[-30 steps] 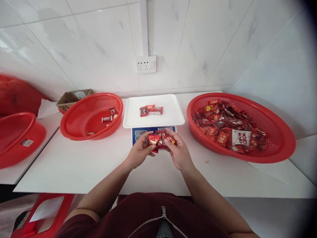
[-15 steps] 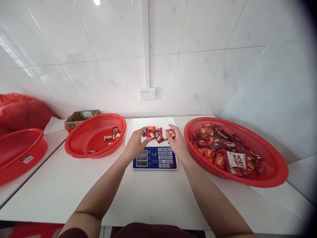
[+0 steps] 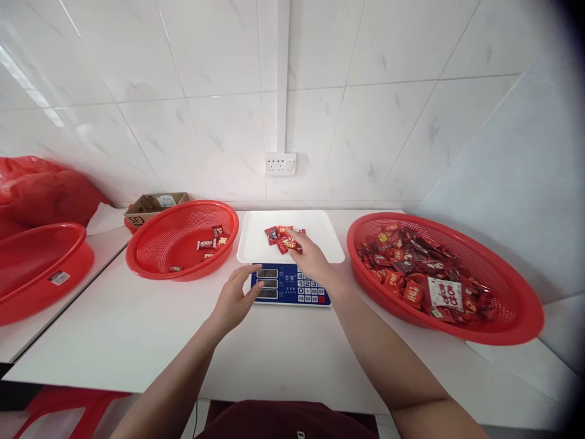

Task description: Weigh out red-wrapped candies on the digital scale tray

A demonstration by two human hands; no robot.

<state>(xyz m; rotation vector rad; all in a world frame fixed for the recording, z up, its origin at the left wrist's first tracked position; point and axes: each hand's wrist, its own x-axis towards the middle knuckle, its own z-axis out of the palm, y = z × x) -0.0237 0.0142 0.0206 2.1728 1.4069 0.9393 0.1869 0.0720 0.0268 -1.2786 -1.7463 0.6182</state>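
Note:
My right hand (image 3: 313,261) reaches over the white pan (image 3: 249,244) of a digital scale, its thumb and fingers closed round a red wrapped candy (image 3: 293,245) at the near side of a small pile. Other red and dark wrapped candies (image 3: 272,234) lie in that pile, partly hidden by the fingers. My left hand (image 3: 234,299) hovers by the left edge of the blue scale panel (image 3: 289,281), thumb and fingers apart and nothing in them. The right hand covers part of the keypad.
To the right stands a red basket (image 3: 512,311) heaped with wrapped candies and a white packet (image 3: 445,294). A red basket (image 3: 150,244) at left holds several candies. Behind it is a cardboard box (image 3: 141,213). Another red basket (image 3: 59,299) and a red bag (image 3: 50,192) are far left.
My left hand has drawn back from the candies toward me, off the pan. My right hand has moved left with the candy onto the pile. The view has shifted slightly.

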